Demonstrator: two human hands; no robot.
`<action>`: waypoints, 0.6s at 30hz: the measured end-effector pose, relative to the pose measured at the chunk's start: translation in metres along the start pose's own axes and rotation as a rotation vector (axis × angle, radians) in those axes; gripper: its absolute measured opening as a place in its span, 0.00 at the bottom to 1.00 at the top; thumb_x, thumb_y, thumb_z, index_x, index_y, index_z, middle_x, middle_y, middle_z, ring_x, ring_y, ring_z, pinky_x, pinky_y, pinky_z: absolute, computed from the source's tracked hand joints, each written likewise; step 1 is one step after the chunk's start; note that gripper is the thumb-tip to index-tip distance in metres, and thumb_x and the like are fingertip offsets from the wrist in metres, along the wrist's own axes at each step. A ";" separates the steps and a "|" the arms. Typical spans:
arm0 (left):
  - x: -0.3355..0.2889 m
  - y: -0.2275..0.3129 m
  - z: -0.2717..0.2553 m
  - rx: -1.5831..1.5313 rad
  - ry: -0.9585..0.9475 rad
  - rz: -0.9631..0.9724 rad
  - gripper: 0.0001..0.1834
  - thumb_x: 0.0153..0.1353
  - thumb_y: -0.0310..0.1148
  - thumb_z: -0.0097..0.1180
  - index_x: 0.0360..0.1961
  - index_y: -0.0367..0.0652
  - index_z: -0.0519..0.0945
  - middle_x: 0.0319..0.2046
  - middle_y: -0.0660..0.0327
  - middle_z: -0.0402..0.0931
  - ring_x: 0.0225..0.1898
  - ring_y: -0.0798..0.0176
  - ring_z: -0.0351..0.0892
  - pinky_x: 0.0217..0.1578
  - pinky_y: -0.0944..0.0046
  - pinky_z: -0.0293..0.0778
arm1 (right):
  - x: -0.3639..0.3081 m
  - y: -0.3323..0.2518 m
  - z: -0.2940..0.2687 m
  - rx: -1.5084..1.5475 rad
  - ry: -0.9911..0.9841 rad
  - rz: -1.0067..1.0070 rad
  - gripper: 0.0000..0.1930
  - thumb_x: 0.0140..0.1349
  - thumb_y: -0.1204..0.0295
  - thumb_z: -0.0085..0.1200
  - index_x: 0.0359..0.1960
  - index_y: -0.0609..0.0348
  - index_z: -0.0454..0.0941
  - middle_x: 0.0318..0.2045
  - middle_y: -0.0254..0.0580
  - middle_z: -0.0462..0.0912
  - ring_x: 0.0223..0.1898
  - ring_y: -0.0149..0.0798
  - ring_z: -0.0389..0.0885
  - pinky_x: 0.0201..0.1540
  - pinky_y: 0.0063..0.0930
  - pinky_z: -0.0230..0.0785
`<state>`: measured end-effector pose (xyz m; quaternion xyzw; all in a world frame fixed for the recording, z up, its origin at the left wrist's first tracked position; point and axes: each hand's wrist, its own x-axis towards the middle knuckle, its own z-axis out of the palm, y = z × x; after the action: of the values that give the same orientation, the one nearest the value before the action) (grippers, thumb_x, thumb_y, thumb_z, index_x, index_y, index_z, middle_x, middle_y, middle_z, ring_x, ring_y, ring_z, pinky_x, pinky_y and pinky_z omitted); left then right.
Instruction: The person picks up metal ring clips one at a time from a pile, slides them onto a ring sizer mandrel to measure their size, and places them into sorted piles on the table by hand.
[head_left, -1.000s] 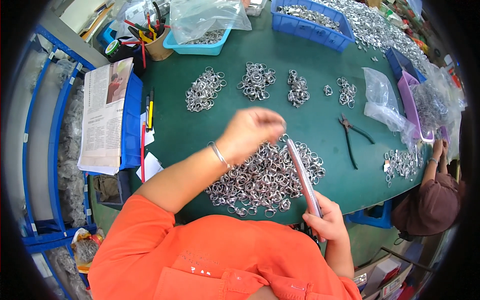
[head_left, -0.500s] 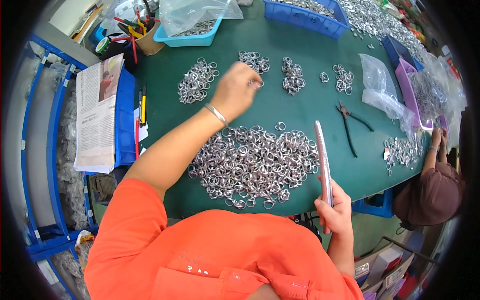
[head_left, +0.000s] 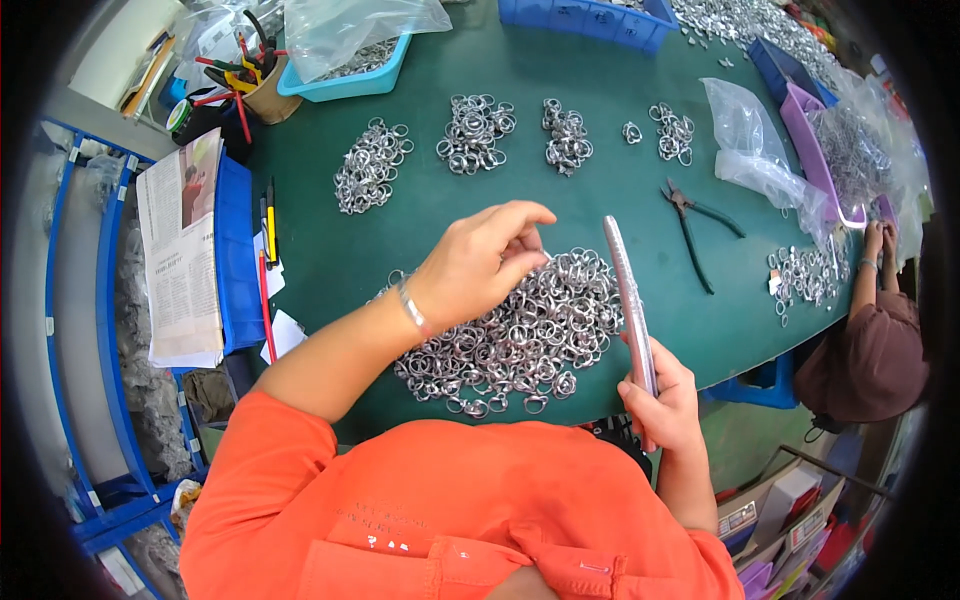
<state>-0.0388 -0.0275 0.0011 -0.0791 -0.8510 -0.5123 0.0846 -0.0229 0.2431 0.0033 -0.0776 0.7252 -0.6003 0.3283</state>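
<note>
My left hand (head_left: 490, 258) hovers over the back left of a large heap of silver-coloured rings (head_left: 510, 345). Its index finger is stretched out and the thumb stands apart from it; no ring shows between them. In my right hand (head_left: 665, 395) is a tapered metal ring mandrel (head_left: 627, 285), gripped at its lower end and pointing up and away beside the heap. Smaller ring groups lie in a row farther back: a left pile (head_left: 370, 168), a second pile (head_left: 475, 133), a third pile (head_left: 567, 138), a tiny cluster (head_left: 631, 132) and a right pile (head_left: 675, 133).
Green-handled pliers (head_left: 690, 225) lie right of the heap, near a clear plastic bag (head_left: 755, 150). Blue trays (head_left: 590, 22) and a light-blue tray (head_left: 345, 85) stand at the back. A newspaper (head_left: 185, 250) leans at left. A co-worker's hands (head_left: 878, 245) are at far right.
My left hand has come back from the second small pile to the large heap, and the ring it held is no longer in its fingers. My right hand still holds the mandrel.
</note>
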 end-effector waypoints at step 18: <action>-0.061 0.015 0.016 -0.251 0.087 0.066 0.22 0.40 0.22 0.67 0.39 0.36 0.74 0.33 0.57 0.75 0.37 0.62 0.76 0.35 0.67 0.74 | 0.043 -0.026 0.055 0.467 -0.124 0.028 0.22 0.51 0.81 0.57 0.47 0.63 0.62 0.31 0.39 0.77 0.15 0.21 0.70 0.15 0.11 0.62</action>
<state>0.0228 -0.0092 -0.0069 -0.0948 -0.7728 -0.6145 0.1275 -0.0324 0.1691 0.0072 -0.0263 0.5460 -0.7413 0.3894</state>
